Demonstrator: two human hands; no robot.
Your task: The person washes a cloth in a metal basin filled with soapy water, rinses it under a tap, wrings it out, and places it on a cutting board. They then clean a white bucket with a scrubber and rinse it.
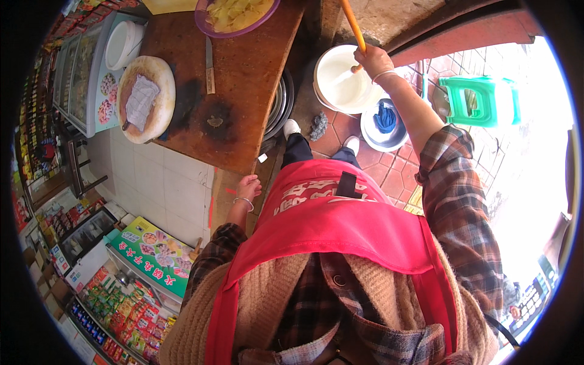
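My right hand grips an orange hose above a white plastic bucket. From the hose end, a whitish stream that looks like water runs into the bucket. My left hand, loosely curled, is at the near corner of a brown wooden table; whether it touches the corner is unclear. I see nothing held in it. Beside the bucket sits a metal basin with a blue cloth inside. On the table lie a knife and a round chopping board bearing a pale cloth.
A purple bowl of sliced pale-yellow food stands at the table's far end. Large metal basins sit under the table edge. A grey scouring pad lies by my feet. A green plastic stool is at right, freezers at left.
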